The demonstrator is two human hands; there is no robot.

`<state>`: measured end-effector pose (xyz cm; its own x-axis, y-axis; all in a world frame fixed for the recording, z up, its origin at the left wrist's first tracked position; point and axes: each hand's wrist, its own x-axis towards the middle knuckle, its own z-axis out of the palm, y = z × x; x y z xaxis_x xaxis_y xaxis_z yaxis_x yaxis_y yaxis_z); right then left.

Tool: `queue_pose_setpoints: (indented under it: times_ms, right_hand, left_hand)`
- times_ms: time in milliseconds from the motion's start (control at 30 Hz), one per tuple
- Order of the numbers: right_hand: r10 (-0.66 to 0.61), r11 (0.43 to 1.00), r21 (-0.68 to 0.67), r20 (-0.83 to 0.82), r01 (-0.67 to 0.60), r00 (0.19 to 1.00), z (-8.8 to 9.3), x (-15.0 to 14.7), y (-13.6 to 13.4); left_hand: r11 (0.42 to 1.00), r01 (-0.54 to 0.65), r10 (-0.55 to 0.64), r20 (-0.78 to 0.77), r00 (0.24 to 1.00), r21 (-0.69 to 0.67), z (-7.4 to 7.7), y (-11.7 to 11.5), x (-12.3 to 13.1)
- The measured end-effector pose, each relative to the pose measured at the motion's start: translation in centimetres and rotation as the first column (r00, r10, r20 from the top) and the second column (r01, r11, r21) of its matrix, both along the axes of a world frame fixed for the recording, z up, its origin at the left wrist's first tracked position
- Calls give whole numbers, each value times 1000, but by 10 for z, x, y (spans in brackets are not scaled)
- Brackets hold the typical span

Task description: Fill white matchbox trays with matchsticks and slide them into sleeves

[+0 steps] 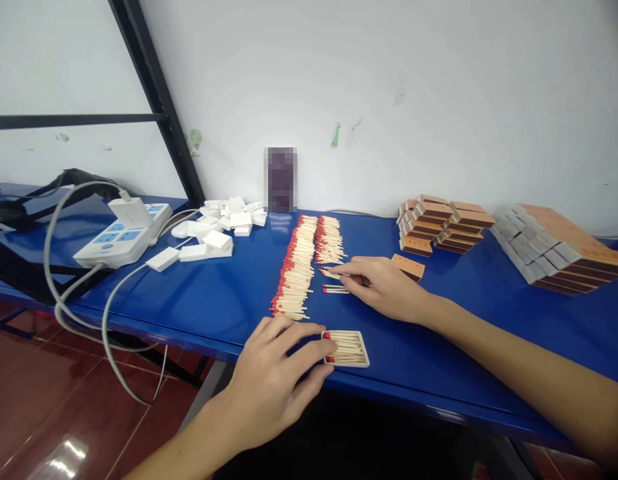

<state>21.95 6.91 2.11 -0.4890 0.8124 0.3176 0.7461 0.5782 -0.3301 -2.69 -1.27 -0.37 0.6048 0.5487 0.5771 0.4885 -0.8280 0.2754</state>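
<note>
At the table's front edge, my left hand [283, 370] grips the left end of a white matchbox tray [367, 357]. Matches [346, 347] lie side by side in it, red heads to the left. My right hand [376, 283] is closed in a pinch over a few matches [329, 272] on the table; how many it holds is hidden. Two or three loose matches [333, 289] lie just below its fingers. Left of that hand, a long row of red-tipped matches [296, 267] runs toward the wall, with a shorter row [329, 240] beside it.
White empty-looking trays [229, 220] are heaped at the back left, near a power strip [123, 237] with looping cables. A single orange matchbox cover [409, 267] lies behind my right hand. Stacked matchbox covers [439, 223] and a larger stack [563, 247] stand to the right. A pixelated dark object [281, 180] leans against the wall.
</note>
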Motion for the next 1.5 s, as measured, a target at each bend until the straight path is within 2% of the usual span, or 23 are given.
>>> queue_pose_setpoints:
  times_ms: [367, 567, 767, 1000, 1233, 1500]
  right_hand:
    - [-5, 1000, 13, -59, 6, 998, -2, 2, 1]
    - [-43, 998, -50, -82, 39, 996, 1, -3, 6]
    - [-20, 987, -161, -116, 1, 993, 6, -3, 1]
    - [-71, 984, -167, -42, 63, 997, 11, -9, -2]
    - [-3, 973, -232, -53, -10, 999, 12, -7, -6]
    - [25, 939, -341, -94, -56, 995, 19, -6, -11]
  left_hand:
    - [1000, 4, -4, 2, 1000, -6, 0, -1, 0]
    - [1000, 18, -18, 10, 1000, 5, -1, 1, 0]
    - [1000, 22, -22, 13, 1000, 7, -1, 2, 0]
    - [1000, 12, -12, 0, 1000, 5, -1, 1, 0]
    - [998, 5, -7, -24, 1000, -56, 1, 0, -1]
    - [998, -10, 9, -17, 1000, -59, 1, -1, -1]
